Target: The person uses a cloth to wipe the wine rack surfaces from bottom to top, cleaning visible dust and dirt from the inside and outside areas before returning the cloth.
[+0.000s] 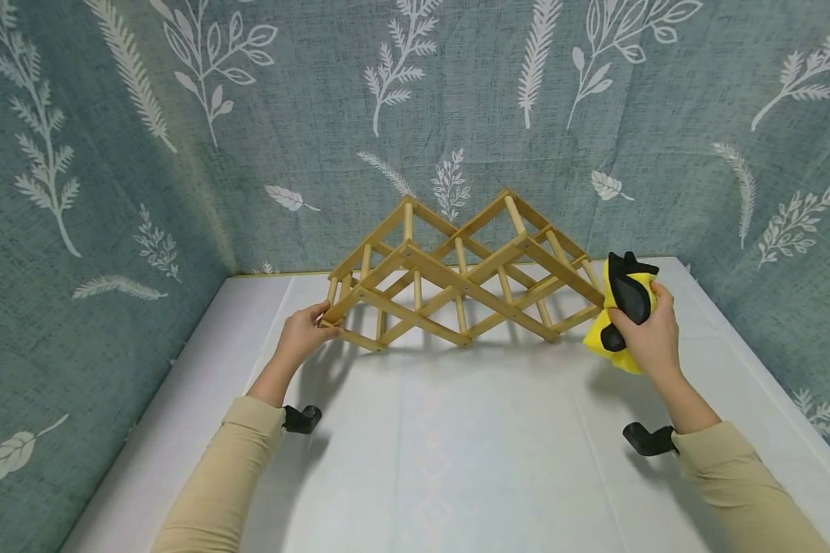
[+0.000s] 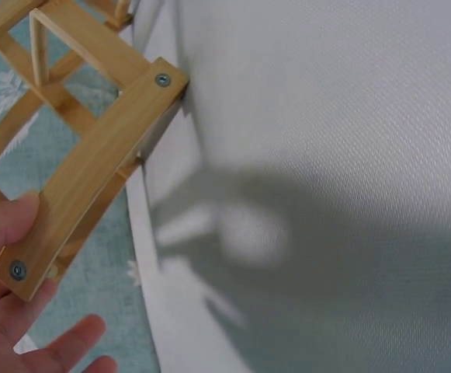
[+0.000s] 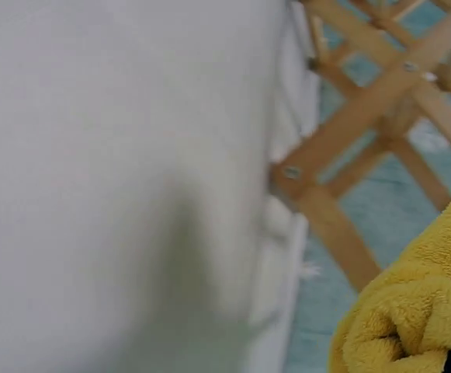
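Note:
A folding wooden lattice rack, with round dowels between its crossed slats, stands spread in zigzag peaks at the back of the white table. My left hand pinches the rack's lower left end. The left wrist view shows the thumb on top of the end slat, a finger beneath it and the other fingers spread. In my right hand is a bunched, fleecy yellow cloth with black patches, held at the rack's right end. Whether the cloth touches the slats, I cannot tell. The right fingers are mostly hidden behind it.
The white table ends at a blue-green fabric backdrop with white leaf prints, close behind the rack. More of this fabric rises along the left and right sides. A black wrist mount sticks out from each sleeve.

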The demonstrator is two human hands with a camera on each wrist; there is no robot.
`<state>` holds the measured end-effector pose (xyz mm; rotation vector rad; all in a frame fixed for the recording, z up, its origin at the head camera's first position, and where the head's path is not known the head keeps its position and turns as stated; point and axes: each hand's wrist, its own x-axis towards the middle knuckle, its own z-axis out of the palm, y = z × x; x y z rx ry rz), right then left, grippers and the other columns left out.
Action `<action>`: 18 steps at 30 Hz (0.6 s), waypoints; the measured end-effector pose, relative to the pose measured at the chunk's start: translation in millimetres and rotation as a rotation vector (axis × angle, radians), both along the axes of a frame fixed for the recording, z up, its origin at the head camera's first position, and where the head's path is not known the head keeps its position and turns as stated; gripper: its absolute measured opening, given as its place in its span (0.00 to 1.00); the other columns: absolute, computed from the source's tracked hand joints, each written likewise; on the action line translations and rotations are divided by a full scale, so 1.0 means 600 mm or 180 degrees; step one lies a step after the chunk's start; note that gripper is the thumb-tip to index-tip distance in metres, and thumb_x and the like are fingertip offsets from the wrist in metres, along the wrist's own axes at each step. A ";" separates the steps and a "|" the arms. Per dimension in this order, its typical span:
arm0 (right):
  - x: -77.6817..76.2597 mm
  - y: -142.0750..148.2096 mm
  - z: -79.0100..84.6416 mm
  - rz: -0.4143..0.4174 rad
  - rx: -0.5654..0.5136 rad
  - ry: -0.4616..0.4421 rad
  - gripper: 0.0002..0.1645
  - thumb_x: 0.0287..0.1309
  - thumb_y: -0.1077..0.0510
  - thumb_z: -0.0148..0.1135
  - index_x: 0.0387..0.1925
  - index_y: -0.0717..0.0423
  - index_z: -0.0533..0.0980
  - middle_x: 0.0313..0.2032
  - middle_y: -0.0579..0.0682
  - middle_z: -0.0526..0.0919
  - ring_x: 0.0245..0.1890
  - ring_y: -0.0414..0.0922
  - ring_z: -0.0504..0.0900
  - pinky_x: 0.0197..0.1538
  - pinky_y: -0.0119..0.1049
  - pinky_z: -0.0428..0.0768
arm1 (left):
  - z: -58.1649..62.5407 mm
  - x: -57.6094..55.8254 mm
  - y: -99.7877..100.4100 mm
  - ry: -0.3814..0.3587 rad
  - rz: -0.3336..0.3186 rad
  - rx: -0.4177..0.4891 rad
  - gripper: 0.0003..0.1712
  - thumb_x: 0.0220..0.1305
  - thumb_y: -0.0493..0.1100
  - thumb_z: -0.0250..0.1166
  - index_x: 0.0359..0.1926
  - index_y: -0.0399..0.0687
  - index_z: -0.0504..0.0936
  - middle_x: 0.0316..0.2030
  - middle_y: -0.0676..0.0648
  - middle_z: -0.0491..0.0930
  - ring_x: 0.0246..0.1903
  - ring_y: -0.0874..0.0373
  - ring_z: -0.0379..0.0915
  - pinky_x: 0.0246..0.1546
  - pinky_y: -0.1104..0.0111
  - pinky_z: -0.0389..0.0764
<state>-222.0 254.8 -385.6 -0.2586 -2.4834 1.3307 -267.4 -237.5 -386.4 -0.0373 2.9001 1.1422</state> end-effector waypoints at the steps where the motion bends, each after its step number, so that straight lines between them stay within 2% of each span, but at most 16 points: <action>1: -0.004 -0.002 -0.008 0.0013 0.0018 -0.0024 0.48 0.59 0.46 0.53 0.69 0.59 0.39 0.64 0.70 0.52 0.59 0.68 0.58 0.56 0.61 0.61 | -0.001 0.000 0.001 0.0000 -0.0003 0.0005 0.38 0.56 0.41 0.65 0.66 0.39 0.60 0.62 0.37 0.64 0.60 0.38 0.60 0.58 0.51 0.65; 5: -0.016 -0.023 -0.027 -0.0064 -0.0022 -0.0036 0.46 0.59 0.49 0.52 0.69 0.61 0.40 0.62 0.70 0.52 0.57 0.66 0.60 0.56 0.58 0.61 | -0.001 0.002 0.003 -0.0027 -0.0008 0.0007 0.39 0.57 0.41 0.64 0.66 0.39 0.59 0.62 0.37 0.64 0.60 0.39 0.61 0.58 0.53 0.66; 8: -0.020 -0.042 -0.029 -0.0177 -0.0156 0.0029 0.44 0.59 0.49 0.51 0.68 0.60 0.42 0.61 0.68 0.53 0.54 0.63 0.62 0.55 0.56 0.63 | 0.002 0.003 0.002 -0.0041 -0.0026 -0.0036 0.38 0.57 0.41 0.64 0.66 0.38 0.59 0.61 0.36 0.64 0.59 0.39 0.62 0.57 0.52 0.67; 11: -0.021 -0.060 -0.022 -0.0189 -0.0242 0.0116 0.43 0.59 0.49 0.52 0.68 0.59 0.43 0.60 0.67 0.53 0.54 0.63 0.63 0.54 0.55 0.64 | 0.005 0.001 0.001 -0.0033 -0.0051 -0.0099 0.38 0.57 0.41 0.64 0.66 0.37 0.59 0.61 0.35 0.65 0.58 0.38 0.62 0.57 0.51 0.66; 18: -0.023 -0.107 0.015 0.0017 -0.0183 0.0369 0.44 0.59 0.47 0.53 0.67 0.60 0.44 0.62 0.64 0.51 0.53 0.63 0.64 0.54 0.57 0.66 | 0.007 -0.003 0.000 -0.0031 -0.0077 -0.0134 0.38 0.57 0.40 0.64 0.66 0.36 0.60 0.60 0.35 0.65 0.60 0.37 0.60 0.58 0.50 0.64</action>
